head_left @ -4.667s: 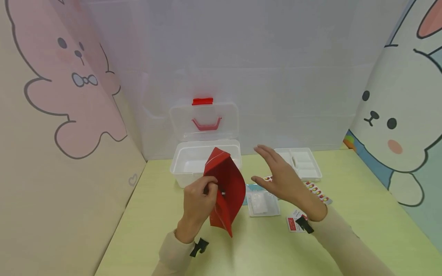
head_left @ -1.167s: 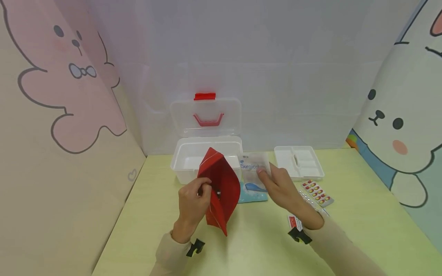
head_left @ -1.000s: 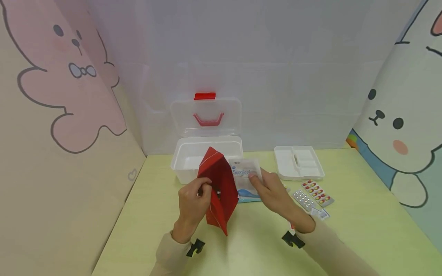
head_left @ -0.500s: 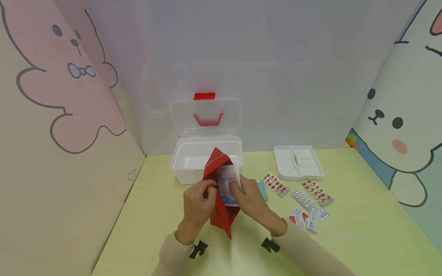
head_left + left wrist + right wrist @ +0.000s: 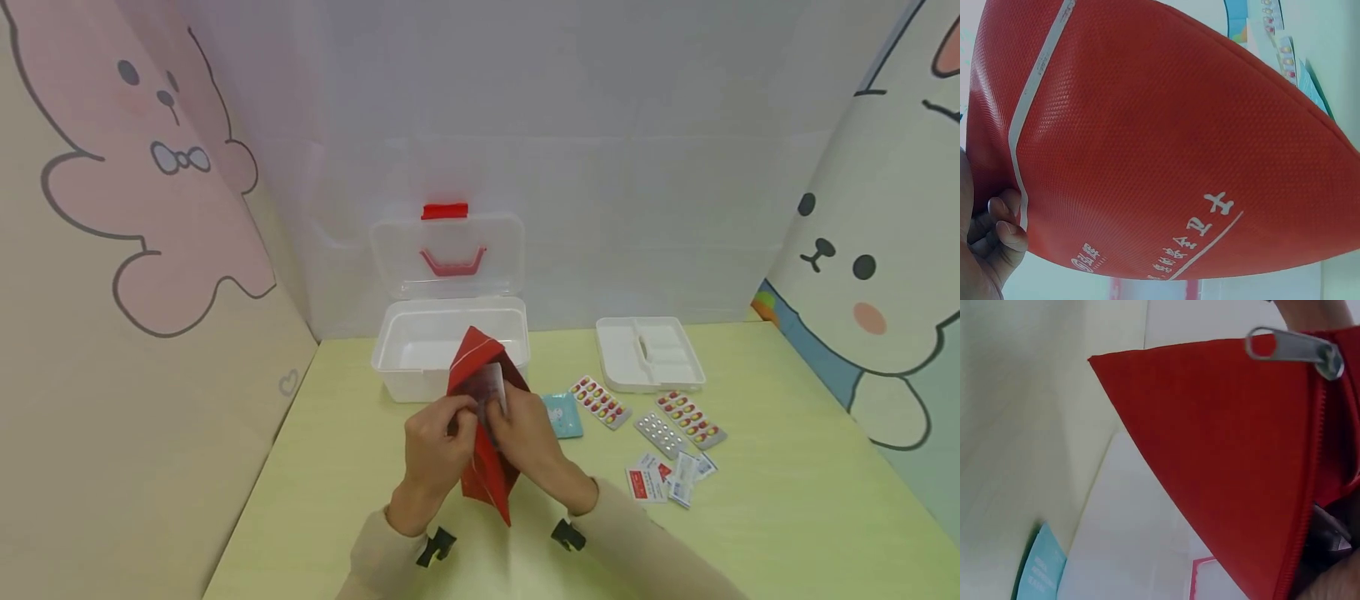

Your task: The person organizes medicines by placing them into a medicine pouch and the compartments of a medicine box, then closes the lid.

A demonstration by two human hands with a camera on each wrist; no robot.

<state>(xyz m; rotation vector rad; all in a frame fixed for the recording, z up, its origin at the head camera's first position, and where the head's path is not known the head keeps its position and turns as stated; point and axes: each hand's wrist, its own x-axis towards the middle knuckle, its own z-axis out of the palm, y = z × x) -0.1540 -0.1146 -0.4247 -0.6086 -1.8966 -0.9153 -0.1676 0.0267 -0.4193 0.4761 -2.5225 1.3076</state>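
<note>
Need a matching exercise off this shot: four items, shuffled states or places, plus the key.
Column one
1. pouch
2. box
3. tray
4. right hand

Column two
A. divided into compartments
B. holding a white packet at the pouch's mouth
C. gripped by the left hand
D. lid raised

Pairs: 1-C, 2-D, 3-A, 4-B
</note>
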